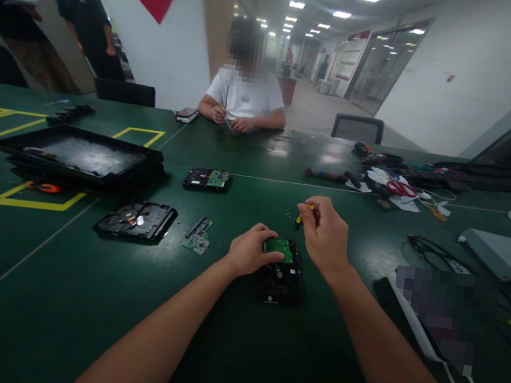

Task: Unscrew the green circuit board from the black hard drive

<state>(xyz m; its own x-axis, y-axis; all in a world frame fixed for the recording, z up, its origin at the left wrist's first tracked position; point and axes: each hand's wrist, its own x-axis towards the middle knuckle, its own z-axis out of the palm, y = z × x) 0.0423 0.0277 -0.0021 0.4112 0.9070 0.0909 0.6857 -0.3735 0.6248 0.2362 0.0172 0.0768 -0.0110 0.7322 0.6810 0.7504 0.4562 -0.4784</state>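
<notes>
A black hard drive (281, 286) lies on the green table, its green circuit board (284, 247) facing up at the far end. My left hand (250, 250) grips that end, thumb across the board and fingers at the far left edge. Pinched in my right hand (329, 236) is a small yellow-and-black screwdriver (298, 222), just beyond the drive's far right corner. Its tip looks dark and cannot be made out clearly. Tiny bits (288, 215), perhaps screws, lie beside it. Left of the drive rests a loose circuit board (199, 236).
Two more hard drives, one near (136, 221) and one farther (207, 179), lie leftward by a black tray (85, 156). Tools and red scissors (401, 189) clutter the back right; a tablet-like device (436, 322) lies at right. A person (245, 99) sits opposite, hands on a small object.
</notes>
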